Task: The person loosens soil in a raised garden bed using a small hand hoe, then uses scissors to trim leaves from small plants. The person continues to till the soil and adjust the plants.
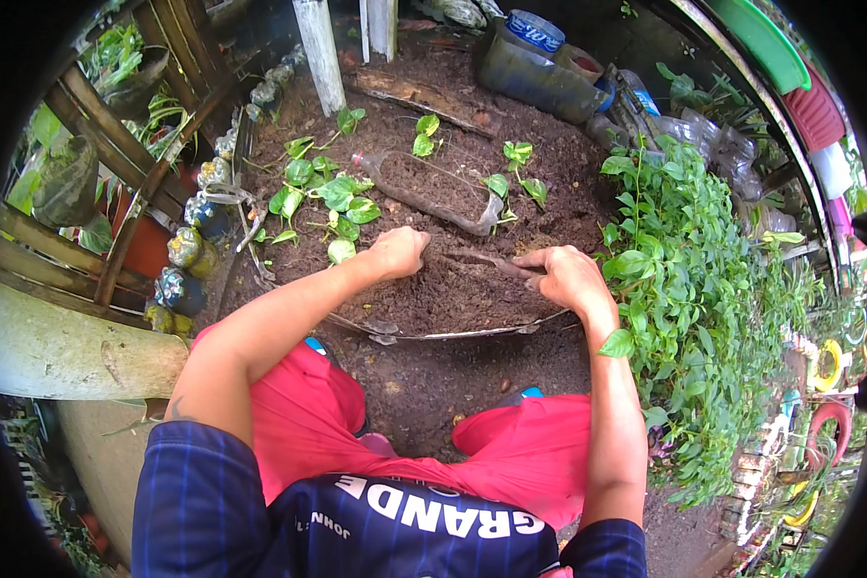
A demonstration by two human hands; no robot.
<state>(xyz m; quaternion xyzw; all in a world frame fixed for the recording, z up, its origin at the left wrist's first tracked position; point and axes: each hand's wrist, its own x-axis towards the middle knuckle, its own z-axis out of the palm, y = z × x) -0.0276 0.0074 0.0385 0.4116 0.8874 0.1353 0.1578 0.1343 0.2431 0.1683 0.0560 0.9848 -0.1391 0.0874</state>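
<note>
My right hand [569,276] grips a narrow, soil-covered hand tool [502,264], its tip pointing left across the loose soil [448,300] of a garden bed. Left of that tip, my left hand [402,253] is curled low over the dirt; its fingers' undersides are hidden, so I cannot tell if it holds anything. Just beyond both hands lies a soiled clear plastic bottle [433,206] with a red cap, cut open along its side. Variegated pothos plants [338,193] grow to its left, and smaller pothos sprigs [518,154] stand at its right.
A thin edging strip [448,335] bounds the bed's near side. Dense leafy shrubs [693,303] crowd my right arm. Painted bottle edging [184,247] and a wooden slat fence [126,209] run along the left. Behind are a white post [319,58], a wooden plank [426,101] and a dirty plastic container [538,79].
</note>
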